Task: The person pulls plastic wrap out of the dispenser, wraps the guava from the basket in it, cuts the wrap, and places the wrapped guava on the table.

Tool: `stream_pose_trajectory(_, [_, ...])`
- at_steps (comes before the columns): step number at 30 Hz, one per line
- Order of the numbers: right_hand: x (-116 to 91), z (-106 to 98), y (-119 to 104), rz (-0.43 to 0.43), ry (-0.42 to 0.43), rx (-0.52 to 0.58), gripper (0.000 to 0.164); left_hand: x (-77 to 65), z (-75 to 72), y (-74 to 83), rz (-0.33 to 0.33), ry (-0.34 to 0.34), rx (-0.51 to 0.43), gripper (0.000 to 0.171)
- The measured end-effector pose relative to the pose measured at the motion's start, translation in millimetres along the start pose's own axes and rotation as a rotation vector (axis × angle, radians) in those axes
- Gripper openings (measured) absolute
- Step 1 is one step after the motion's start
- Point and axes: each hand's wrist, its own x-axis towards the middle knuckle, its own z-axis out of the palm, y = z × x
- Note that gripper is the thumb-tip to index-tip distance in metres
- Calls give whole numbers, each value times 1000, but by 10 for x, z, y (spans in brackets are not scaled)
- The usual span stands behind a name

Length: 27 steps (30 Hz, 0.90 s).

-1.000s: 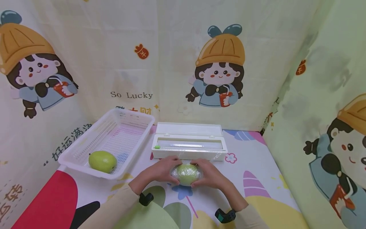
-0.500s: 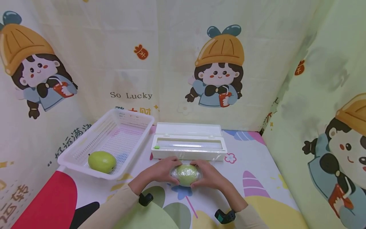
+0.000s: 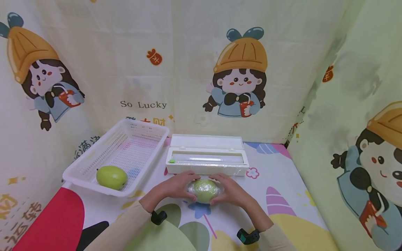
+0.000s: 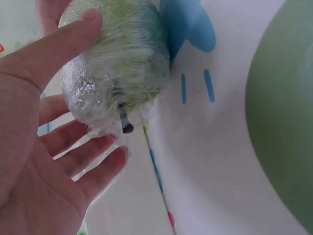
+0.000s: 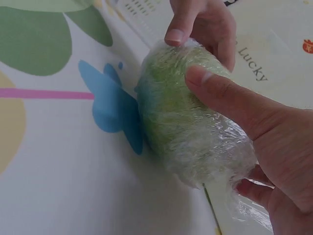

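A green mango (image 3: 205,191) wrapped in clear cling film sits low over the table, just in front of the film box. My left hand (image 3: 181,186) grips its left end, thumb on the near side and fingers round the far side. At the other end my right hand (image 3: 228,190) holds it the same way. In the left wrist view, a dark stem shows through the crumpled film (image 4: 80,88) at the mango's end. Loose film bunches by the fingers of my right hand in the right wrist view. An open white cling film box (image 3: 207,169) with its roll inside stands behind.
To the left stands a white perforated basket (image 3: 70,177), with an unwrapped green mango (image 3: 111,177) in its near corner. A green slider (image 3: 172,161) sits at the box's left end. Printed cloth walls rise behind and on both sides of the patterned table (image 3: 238,223).
Both hands keep hold of the wrapped mango in nearly the same place, with only very slight movement. The basket, box and other mango stay put; the view shifts a little.
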Motion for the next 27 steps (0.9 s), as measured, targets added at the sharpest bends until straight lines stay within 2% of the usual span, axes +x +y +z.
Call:
stream_pose_trajectory(8, [10,-33,17,-5,17,-6,77,-22,-59,-35,-6,17,-41,68])
stream_pose_trajectory(19, [-1,-61,-14,-36,9,9,71,-38,-61,-109,39,61,-88,64])
stream_pose_trajectory(27, [-8,-99,-57,-54,37,20,67,-63,-104,-76,43,87,-146,55])
